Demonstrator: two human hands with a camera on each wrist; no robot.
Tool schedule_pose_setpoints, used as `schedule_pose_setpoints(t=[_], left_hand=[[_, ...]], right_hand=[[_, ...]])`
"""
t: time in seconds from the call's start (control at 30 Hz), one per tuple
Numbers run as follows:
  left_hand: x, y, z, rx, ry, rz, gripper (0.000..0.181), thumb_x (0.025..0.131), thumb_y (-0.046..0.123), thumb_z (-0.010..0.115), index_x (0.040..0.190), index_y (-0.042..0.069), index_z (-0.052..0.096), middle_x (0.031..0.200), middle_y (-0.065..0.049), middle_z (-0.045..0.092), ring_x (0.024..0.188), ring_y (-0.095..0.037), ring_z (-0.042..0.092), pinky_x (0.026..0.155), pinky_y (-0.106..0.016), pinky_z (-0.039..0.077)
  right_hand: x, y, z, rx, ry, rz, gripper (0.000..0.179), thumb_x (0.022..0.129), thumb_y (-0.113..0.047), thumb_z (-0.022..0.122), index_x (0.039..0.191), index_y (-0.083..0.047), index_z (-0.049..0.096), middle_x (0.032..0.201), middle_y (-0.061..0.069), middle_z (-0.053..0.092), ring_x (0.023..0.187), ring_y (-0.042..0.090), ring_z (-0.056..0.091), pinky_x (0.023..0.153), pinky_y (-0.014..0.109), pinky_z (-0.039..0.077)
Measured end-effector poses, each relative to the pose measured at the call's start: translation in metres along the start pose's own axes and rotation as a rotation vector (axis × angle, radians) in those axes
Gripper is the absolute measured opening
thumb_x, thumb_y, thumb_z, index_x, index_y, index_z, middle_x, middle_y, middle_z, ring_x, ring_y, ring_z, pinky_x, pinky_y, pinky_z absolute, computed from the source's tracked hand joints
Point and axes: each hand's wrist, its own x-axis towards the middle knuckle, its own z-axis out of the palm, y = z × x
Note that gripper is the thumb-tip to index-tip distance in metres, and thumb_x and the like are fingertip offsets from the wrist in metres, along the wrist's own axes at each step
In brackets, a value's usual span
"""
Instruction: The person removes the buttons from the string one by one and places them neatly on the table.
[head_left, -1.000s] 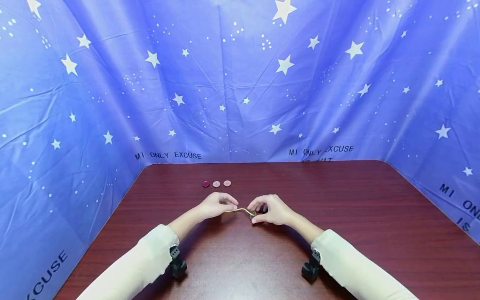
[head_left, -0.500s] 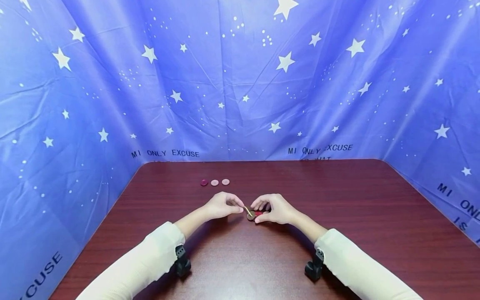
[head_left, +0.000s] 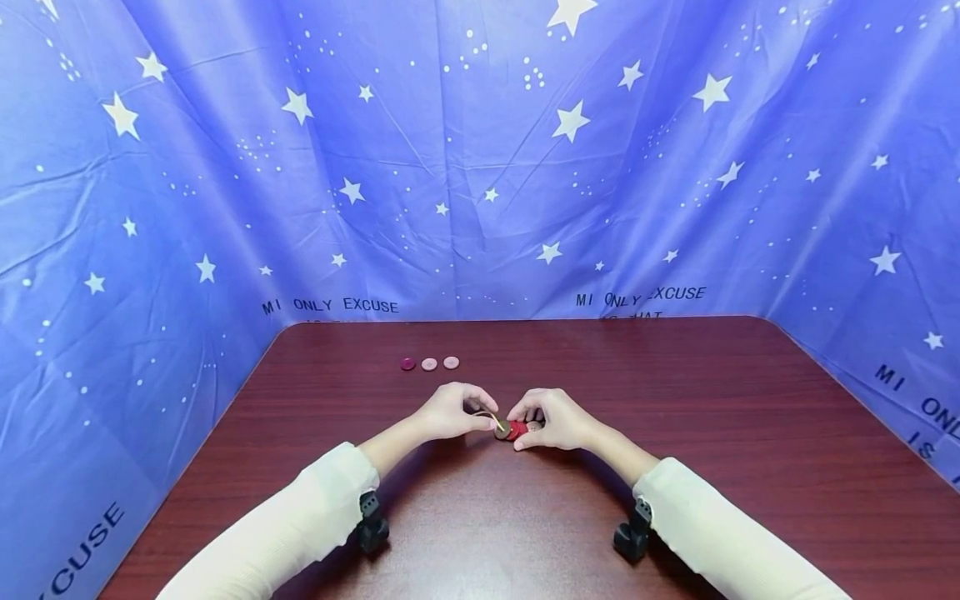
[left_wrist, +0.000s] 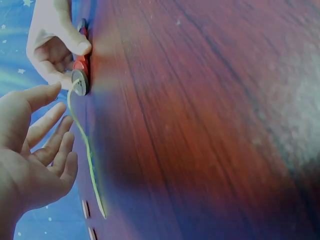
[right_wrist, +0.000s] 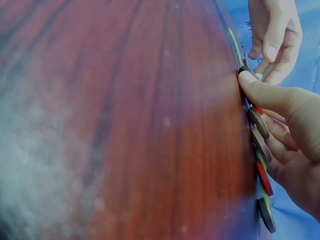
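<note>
A strand of flat round buttons on a yellow cord (left_wrist: 88,150) lies low over the table. At its near end is a brown button (head_left: 502,430), with red buttons (head_left: 517,430) beside it. My right hand (head_left: 557,419) grips the strand at the red buttons between thumb and fingers. In the right wrist view, more brown and red buttons (right_wrist: 264,178) trail below this hand. My left hand (head_left: 455,412) is close beside the brown button, its fingers loosely bent and apart. The cord's loose end runs down past those fingers in the left wrist view.
Toward the back of the dark red wood table (head_left: 480,517) lie one dark magenta button (head_left: 407,364) and two pale pink buttons (head_left: 429,364) in a row. A blue star-printed cloth (head_left: 450,150) hangs behind and at both sides.
My left hand has moved right, up to the brown button, and no longer holds the cord out straight. The right hand has shifted slightly right, leaving more of the red buttons in view.
</note>
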Motion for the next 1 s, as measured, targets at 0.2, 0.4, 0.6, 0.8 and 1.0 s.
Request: schedule_pose_setpoints(t=[0.2, 0.4, 0.6, 0.8, 1.0], left_hand=[[0.004, 0.004, 0.007, 0.034, -0.029, 0.011, 0.022, 0.075, 0.017, 0.078, 0.095, 0.008, 0.072, 0.090, -0.005, 0.075, 0.084, -0.014, 0.067, 0.077, -0.022, 0.049], [0.008, 0.009, 0.015, 0.103, -0.042, 0.049, 0.023, 0.071, 0.016, 0.082, 0.090, 0.009, 0.070, 0.084, -0.004, 0.074, 0.077, -0.009, 0.066, 0.070, -0.014, 0.048], [0.008, 0.011, 0.018, 0.190, -0.001, 0.040, 0.022, 0.070, 0.022, 0.084, 0.085, 0.013, 0.070, 0.079, 0.002, 0.073, 0.071, -0.004, 0.064, 0.070, -0.017, 0.045], [0.005, 0.011, 0.016, 0.170, 0.001, 0.053, 0.021, 0.071, 0.021, 0.083, 0.084, 0.013, 0.070, 0.078, 0.002, 0.072, 0.071, -0.005, 0.062, 0.068, -0.016, 0.045], [0.004, 0.008, 0.013, 0.046, -0.005, 0.051, 0.021, 0.071, 0.015, 0.081, 0.087, 0.009, 0.069, 0.082, -0.005, 0.073, 0.077, -0.009, 0.066, 0.072, -0.015, 0.049]], right_hand=[[-0.001, 0.001, 0.000, -0.007, 0.001, -0.024, 0.025, 0.070, -0.017, 0.085, 0.091, -0.009, 0.073, 0.078, 0.003, 0.066, 0.066, 0.012, 0.058, 0.058, 0.017, 0.049], [-0.001, -0.001, 0.000, -0.020, 0.005, -0.029, 0.023, 0.071, -0.017, 0.084, 0.089, -0.009, 0.073, 0.078, 0.004, 0.065, 0.067, 0.014, 0.059, 0.058, 0.017, 0.049], [-0.001, 0.000, 0.001, -0.031, 0.015, -0.037, 0.021, 0.071, -0.017, 0.084, 0.089, -0.010, 0.073, 0.078, 0.003, 0.066, 0.066, 0.011, 0.058, 0.057, 0.017, 0.049], [-0.001, -0.002, -0.001, -0.023, 0.028, -0.033, 0.021, 0.072, -0.017, 0.083, 0.089, -0.010, 0.073, 0.078, 0.001, 0.068, 0.066, 0.013, 0.059, 0.058, 0.017, 0.049], [-0.001, -0.002, -0.003, -0.008, 0.030, 0.001, 0.022, 0.073, -0.019, 0.083, 0.092, -0.012, 0.073, 0.081, 0.001, 0.069, 0.071, 0.015, 0.062, 0.061, 0.021, 0.052]])
